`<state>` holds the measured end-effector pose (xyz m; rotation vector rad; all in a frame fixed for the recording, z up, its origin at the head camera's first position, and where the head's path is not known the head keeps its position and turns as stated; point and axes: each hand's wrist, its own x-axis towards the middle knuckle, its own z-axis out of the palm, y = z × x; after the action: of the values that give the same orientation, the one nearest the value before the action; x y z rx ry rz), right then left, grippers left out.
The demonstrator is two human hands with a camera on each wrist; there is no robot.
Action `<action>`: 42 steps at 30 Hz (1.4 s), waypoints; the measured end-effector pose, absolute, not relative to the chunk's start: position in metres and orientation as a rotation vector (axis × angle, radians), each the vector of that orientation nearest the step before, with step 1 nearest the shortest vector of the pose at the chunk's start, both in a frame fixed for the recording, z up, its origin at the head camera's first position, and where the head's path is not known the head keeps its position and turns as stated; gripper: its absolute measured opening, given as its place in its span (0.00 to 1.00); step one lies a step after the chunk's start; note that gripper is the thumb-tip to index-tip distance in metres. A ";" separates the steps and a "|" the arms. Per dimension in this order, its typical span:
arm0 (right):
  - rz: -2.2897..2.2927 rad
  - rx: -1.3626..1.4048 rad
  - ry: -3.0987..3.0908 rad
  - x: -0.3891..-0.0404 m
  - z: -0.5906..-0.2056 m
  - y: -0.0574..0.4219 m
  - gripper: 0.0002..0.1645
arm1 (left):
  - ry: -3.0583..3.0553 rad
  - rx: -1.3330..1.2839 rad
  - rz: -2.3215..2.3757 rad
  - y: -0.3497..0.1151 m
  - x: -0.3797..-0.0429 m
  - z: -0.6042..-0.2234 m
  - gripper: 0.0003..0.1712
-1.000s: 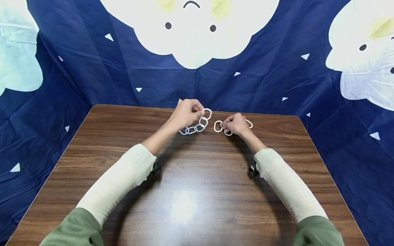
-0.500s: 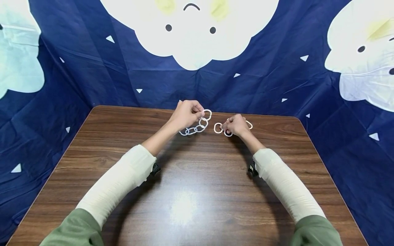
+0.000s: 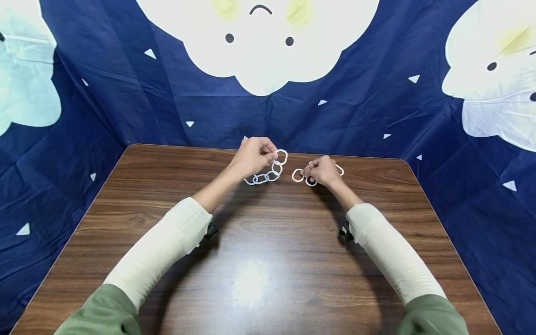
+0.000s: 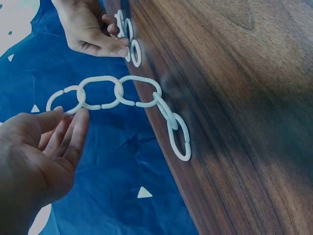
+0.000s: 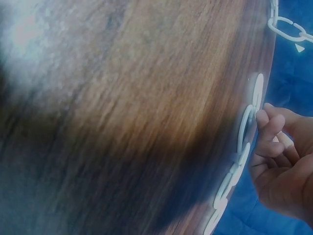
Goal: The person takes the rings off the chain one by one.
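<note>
My left hand [image 3: 253, 156] pinches the end link of a white plastic chain between thumb and fingertips. In the left wrist view this chain [image 4: 100, 78] curves from the hand over the table edge, its far links down by the wood. Most of its oval links show a small split. To the right, my right hand [image 3: 321, 170] has thumb and index finger pinched on a link of a second white chain [image 5: 241, 129], which lies along the far edge. One oval link pokes out left of those fingertips, others to their right; the pinched part is hidden by the fingers.
Both chains are at the back edge of a brown wood-grain table [image 3: 268, 223]. A dark blue cloth [image 3: 217, 111] with white clouds and triangles hangs right behind that edge and along both sides.
Both hands keep their grips and stay almost in place. The link left of the right fingertips has shifted and tilted very slightly.
</note>
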<state>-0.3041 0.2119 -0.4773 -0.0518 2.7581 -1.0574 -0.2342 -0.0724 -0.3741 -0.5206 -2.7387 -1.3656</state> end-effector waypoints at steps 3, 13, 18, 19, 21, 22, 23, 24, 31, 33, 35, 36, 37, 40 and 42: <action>-1.058 -0.061 2.759 -0.320 -0.494 0.219 0.07 | -2.730 -0.513 -1.379 -0.073 -0.234 -0.374 0.05; -1.198 -0.162 2.778 -0.259 -0.437 0.195 0.11 | -2.730 -0.510 -1.356 -0.073 -0.234 -0.374 0.04; -1.236 -0.197 2.750 -0.254 -0.435 0.193 0.10 | -2.727 -0.514 -1.348 -0.072 -0.234 -0.374 0.04; -1.248 -0.204 2.742 -0.253 -0.434 0.193 0.10 | -2.727 -0.512 -1.346 -0.072 -0.234 -0.373 0.04; -1.272 -0.214 2.729 -0.252 -0.434 0.193 0.10 | -2.731 -0.507 -1.336 -0.073 -0.234 -0.373 0.04; -1.286 -0.220 2.723 -0.252 -0.433 0.194 0.10 | -2.733 -0.506 -1.334 -0.073 -0.234 -0.373 0.04; -1.295 -0.226 2.720 -0.252 -0.432 0.194 0.10 | -2.732 -0.507 -1.334 -0.073 -0.234 -0.373 0.04; -1.300 -0.234 2.722 -0.251 -0.431 0.194 0.10 | -2.732 -0.505 -1.331 -0.073 -0.234 -0.373 0.04; -1.397 -0.311 2.691 -0.249 -0.422 0.193 0.10 | -2.730 -0.511 -1.341 -0.073 -0.235 -0.373 0.04; -1.419 -0.332 2.684 -0.249 -0.420 0.193 0.10 | -2.732 -0.517 -1.323 -0.074 -0.235 -0.372 0.04; -1.418 -0.347 2.693 -0.248 -0.417 0.191 0.10 | -2.730 -0.522 -1.328 -0.074 -0.235 -0.372 0.04; -1.417 -0.353 2.696 -0.247 -0.416 0.191 0.10 | -2.731 -0.524 -1.326 -0.074 -0.235 -0.372 0.04; -1.420 -0.362 2.694 -0.246 -0.414 0.190 0.10 | -2.731 -0.526 -1.326 -0.074 -0.236 -0.372 0.04; -1.428 -0.389 2.690 -0.244 -0.408 0.187 0.10 | -2.738 -0.522 -1.310 -0.073 -0.236 -0.374 0.05; -1.442 -0.406 2.681 -0.243 -0.405 0.186 0.09 | -2.742 -0.521 -1.285 -0.073 -0.236 -0.375 0.05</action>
<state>-0.2426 0.1857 -0.4047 -0.4058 2.6814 -1.4420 -0.2364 -0.0732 -0.3745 -0.5207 -2.7419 -1.2850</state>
